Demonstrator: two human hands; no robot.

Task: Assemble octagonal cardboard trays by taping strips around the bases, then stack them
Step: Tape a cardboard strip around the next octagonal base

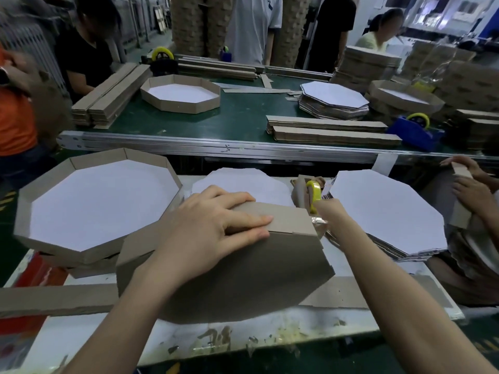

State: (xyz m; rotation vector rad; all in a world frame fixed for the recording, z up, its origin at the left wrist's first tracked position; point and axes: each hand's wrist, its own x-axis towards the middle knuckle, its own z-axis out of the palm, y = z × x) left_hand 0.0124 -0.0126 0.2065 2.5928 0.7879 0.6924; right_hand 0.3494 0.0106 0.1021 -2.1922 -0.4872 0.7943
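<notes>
One finished tray (51,240) sits at the left of the desk (243,338), upright, all eight walls up. It rests on more brown cardboard, which looks like at least one further tray, though the lower layers are too hidden to count. The stack is judged barely begun.

One tray in hand (229,279) lies at the centre of the desk, turned brown side up, with its far edge overlapping the finished tray's wall. A wall strip (291,220) is folded along its upper edge. The left grip (216,228) presses flat on that strip, fingers straight and closing on nothing. The right grip (324,210) reaches to the yellow tape roll (314,194) just beyond the strip's end, and clear tape (318,221) glints below it. Its fingers are hidden, so whether it pinches the tape cannot be told. Judgement: taping of this tray is under way and not complete.

Work remaining is considerable. A pile of flat bases (386,211) stands at the right, a single base (237,182) lies behind the work, and loose strips (54,295) lie along the near edge.

Contents: the finished tray holds nothing; its white floor is bare. The tray on the belt (162,102) beyond is likewise without contents.
</notes>
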